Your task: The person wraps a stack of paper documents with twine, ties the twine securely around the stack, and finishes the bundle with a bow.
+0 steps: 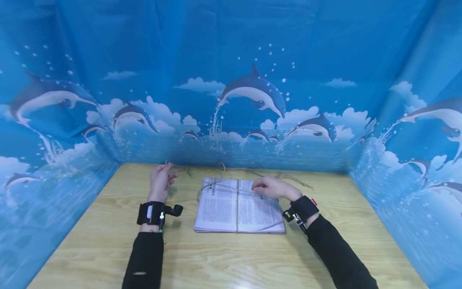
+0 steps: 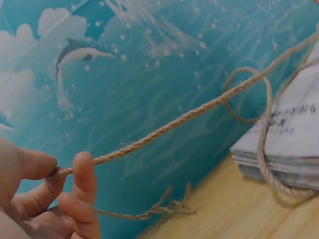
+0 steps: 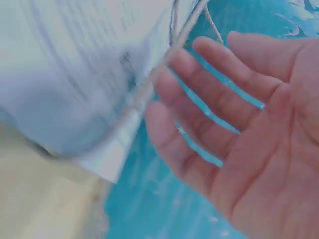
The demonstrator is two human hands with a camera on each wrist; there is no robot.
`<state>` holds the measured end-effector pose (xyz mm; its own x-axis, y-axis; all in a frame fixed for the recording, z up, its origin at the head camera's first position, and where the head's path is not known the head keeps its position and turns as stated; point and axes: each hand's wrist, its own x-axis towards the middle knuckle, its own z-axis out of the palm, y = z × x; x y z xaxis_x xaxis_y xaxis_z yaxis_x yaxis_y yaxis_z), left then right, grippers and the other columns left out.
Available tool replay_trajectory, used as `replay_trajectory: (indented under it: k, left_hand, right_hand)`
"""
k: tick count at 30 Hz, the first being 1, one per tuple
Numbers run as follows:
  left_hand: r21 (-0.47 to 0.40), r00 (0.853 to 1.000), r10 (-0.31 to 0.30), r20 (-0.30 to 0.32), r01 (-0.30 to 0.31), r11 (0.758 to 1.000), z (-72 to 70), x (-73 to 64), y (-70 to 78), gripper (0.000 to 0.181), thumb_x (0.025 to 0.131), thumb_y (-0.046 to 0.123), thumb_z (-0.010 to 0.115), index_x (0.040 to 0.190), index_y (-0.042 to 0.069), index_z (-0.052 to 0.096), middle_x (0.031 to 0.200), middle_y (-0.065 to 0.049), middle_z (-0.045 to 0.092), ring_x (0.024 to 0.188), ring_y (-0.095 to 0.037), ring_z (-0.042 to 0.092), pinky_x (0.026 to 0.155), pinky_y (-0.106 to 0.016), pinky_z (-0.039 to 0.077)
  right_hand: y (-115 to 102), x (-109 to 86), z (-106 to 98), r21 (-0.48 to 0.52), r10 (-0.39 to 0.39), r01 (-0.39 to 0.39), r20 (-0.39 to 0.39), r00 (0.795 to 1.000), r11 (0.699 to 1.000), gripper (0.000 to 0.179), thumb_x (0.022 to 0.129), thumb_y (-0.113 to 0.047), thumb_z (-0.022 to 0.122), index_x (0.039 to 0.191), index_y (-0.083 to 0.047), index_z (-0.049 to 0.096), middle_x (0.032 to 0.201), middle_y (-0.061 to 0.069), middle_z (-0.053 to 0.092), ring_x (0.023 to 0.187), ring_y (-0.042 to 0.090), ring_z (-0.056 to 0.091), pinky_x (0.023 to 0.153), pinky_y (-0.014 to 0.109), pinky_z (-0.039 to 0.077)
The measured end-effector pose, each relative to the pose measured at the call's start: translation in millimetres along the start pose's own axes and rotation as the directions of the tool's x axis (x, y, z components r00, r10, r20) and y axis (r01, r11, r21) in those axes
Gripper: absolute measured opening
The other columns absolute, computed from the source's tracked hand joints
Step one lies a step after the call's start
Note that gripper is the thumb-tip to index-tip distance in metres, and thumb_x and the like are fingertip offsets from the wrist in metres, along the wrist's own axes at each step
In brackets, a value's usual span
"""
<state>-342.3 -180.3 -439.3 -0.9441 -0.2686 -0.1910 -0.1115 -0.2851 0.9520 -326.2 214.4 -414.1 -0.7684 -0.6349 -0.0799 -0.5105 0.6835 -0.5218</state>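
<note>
Newspapers (image 1: 218, 212) lie under twine (image 1: 237, 210); table (image 1: 202, 261) beneath; dolphin-print curtain (image 1: 187, 44) behind.

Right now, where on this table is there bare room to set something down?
The tabletop looks bare between the sleeves, on your side of the paper stack, and outside the right sleeve. Crowded: between stack and left hand, where twine stretches, and behind the stack, where more lies.

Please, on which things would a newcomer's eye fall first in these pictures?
Most likely on the blue backdrop with leaping dolphins, behind and beside the table. Next, on the papers, stacked between the two arms, with twine across their top. To their left, the left grip pinches a length of it.
</note>
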Motion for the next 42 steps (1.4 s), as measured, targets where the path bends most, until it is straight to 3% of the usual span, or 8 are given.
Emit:
replay_trajectory:
  k: [6,19,23,27,30,33,36,42]
  left_hand:
    - [0.021,0.999,-0.019,0.029,0.019,1.0,-0.5,-3.6,1.0,0.014,0.101,0.026,0.055,0.104,0.013,0.057,0.135,-0.002,0.047,0.078,-0.009,0.067,0.056,-0.016,0.043]
    - [0.068,0.997,0.013,0.076,-0.019,0.998,2.9,-2.0,-1.8,0.029,0.102,0.035,0.052,0.115,0.01,0.057,0.132,-0.005,0.057,0.09,-0.014,0.069,0.062,-0.017,0.05]
    - [0.071,0.993,0.025,0.115,-0.033,0.997,3.3,-3.7,1.6,0.028,0.102,0.036,0.052,0.114,0.011,0.055,0.117,-0.006,0.066,0.095,-0.017,0.069,0.065,-0.02,0.051]
    - [0.077,0.992,0.033,0.118,-0.043,0.996,1.9,-4.4,3.8,0.023,0.102,0.038,0.051,0.106,0.015,0.054,0.106,-0.004,0.069,0.087,-0.013,0.07,0.066,-0.022,0.052]
    - [0.057,0.991,0.043,0.123,-0.051,0.997,2.1,-3.4,5.2,0.022,0.102,0.036,0.051,0.105,0.014,0.053,0.103,-0.004,0.069,0.086,-0.012,0.07,0.07,-0.023,0.053]
    - [0.025,0.99,0.049,0.13,-0.053,0.998,2.6,-2.7,6.0,0.021,0.103,0.032,0.049,0.107,0.012,0.053,0.104,-0.005,0.069,0.088,-0.013,0.071,0.079,-0.027,0.055]
    - [-0.015,0.99,0.049,0.135,-0.048,0.999,3.3,-3.3,6.8,0.02,0.104,0.03,0.047,0.109,0.011,0.052,0.109,-0.009,0.067,0.092,-0.014,0.071,0.089,-0.032,0.055]
    - [-0.145,0.981,0.059,0.186,-0.032,0.989,3.2,-4.9,8.4,0.02,0.105,0.026,0.044,0.113,0.008,0.048,0.12,-0.017,0.063,0.1,-0.018,0.07,0.097,-0.034,0.051]
  right_hand:
    - [-17.8,14.3,-23.9,-0.056,0.016,-0.013,0.057,0.998,0.998,0.032,0.104,-0.01,0.043,0.13,-0.005,0.06,0.129,0.017,0.062,0.108,0.028,0.063,0.086,0.038,0.049]
    - [-39.0,82.5,11.4,-0.297,0.089,-0.052,0.113,0.99,0.954,0.07,0.099,0.007,0.042,0.155,-0.031,0.026,0.155,0.014,0.037,0.14,0.033,0.04,0.106,0.045,0.042]
    - [-44.5,94.7,15.6,-0.372,0.136,-0.073,0.147,0.98,0.925,0.063,0.102,0.002,0.04,0.155,-0.03,0.027,0.14,0.017,0.053,0.107,0.031,0.059,0.076,0.037,0.044]
    - [-43.7,98.5,18.0,-0.416,0.117,-0.055,0.125,0.985,0.908,0.041,0.102,-0.002,0.045,0.138,-0.019,0.055,0.109,0.012,0.066,0.082,0.023,0.057,0.067,0.031,0.041]
    - [-38.3,95.0,15.9,-0.407,0.076,-0.05,0.048,0.996,0.912,0.019,0.102,-0.011,0.05,0.092,-0.013,0.066,0.078,0.001,0.055,0.068,0.015,0.049,0.064,0.028,0.037]
    - [-28.8,85.7,11.9,-0.337,0.051,-0.052,-0.011,0.999,0.94,0.035,0.102,-0.018,0.053,0.068,-0.014,0.046,0.062,-0.001,0.029,0.056,0.015,0.027,0.059,0.03,0.025]
    - [-15.7,70.3,7.0,-0.253,0.063,-0.075,-0.055,0.996,0.965,0.039,0.1,-0.024,0.057,0.064,-0.017,0.044,0.056,-0.006,0.027,0.049,0.011,0.025,0.054,0.027,0.023]
    - [11.1,32.9,2.2,-0.089,0.116,-0.127,-0.114,0.987,0.988,0.031,0.101,-0.03,0.055,0.083,-0.01,0.07,0.058,-0.005,0.041,0.049,0.012,0.037,0.054,0.027,0.032]
